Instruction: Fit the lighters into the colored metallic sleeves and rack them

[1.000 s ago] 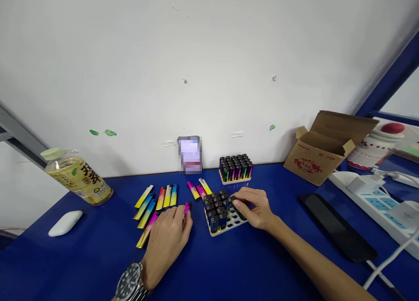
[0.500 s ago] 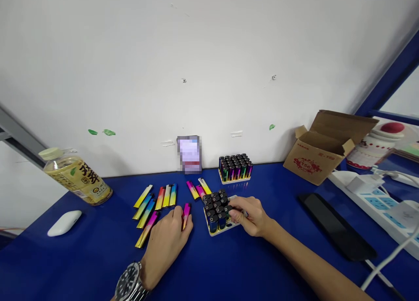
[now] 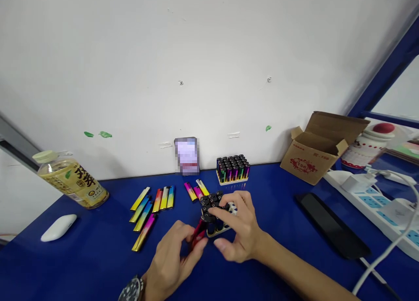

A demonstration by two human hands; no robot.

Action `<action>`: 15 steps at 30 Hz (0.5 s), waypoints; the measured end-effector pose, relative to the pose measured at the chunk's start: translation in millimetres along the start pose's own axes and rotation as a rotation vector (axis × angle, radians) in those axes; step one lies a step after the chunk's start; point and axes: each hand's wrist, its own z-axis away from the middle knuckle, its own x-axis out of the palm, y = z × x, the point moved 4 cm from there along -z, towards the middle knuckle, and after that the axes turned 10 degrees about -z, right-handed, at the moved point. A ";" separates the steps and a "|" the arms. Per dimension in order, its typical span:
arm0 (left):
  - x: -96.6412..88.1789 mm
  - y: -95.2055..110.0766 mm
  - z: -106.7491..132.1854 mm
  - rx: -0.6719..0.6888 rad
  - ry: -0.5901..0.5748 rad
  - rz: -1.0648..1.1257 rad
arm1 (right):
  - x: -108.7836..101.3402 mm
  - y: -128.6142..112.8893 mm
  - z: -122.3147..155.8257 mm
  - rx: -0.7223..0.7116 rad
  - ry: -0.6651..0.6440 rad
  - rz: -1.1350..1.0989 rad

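My left hand (image 3: 172, 255) pinches a pink-red lighter (image 3: 197, 232) between thumb and fingers. The lighter is tilted up, its top end close to the near left corner of a white rack (image 3: 214, 234). Dark-bodied lighters with black tops (image 3: 206, 201) stand upright in that rack, packed together. My right hand (image 3: 245, 227) reaches over the rack with fingers apart. Its index fingertip is at the black tops, though I cannot tell whether it touches. The thumb hangs free in front. The right hand hides part of the rack; some holes show behind its fingers.
Several colourful lighters (image 3: 144, 233) lie flat on the left, others (image 3: 190, 192) behind the near rack. A full rack of lighters (image 3: 233, 170) stands by the wall. Around are a bottle (image 3: 77, 181), white case (image 3: 59, 227), cardboard box (image 3: 304, 161), black phone (image 3: 327, 222) and power strip (image 3: 373, 205).
My left hand has moved right with the lighter and raised it to the rack's corner. My right hand has let go of the lighter it gripped in the rack and opened, shifting left.
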 end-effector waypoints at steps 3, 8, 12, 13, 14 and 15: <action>2.2 9.3 2.7 0.106 -0.045 0.096 | 5.9 -15.3 -0.4 0.007 -0.040 -0.050; 1.4 -3.0 -4.8 0.039 0.003 -0.307 | -3.4 3.2 3.3 0.192 0.204 -0.270; 2.3 -31.5 -8.4 -0.272 -0.228 -0.914 | -13.6 48.8 13.6 0.541 0.519 -0.499; 2.9 -37.1 -6.5 -0.338 -0.318 -1.014 | -12.6 59.5 16.6 0.651 0.520 -0.549; 3.7 -40.9 -4.0 -0.388 -0.401 -1.074 | -10.4 68.7 19.6 0.759 0.503 -0.606; 4.7 -42.7 -1.3 -0.421 -0.468 -1.101 | -7.4 76.1 22.4 0.858 0.475 -0.667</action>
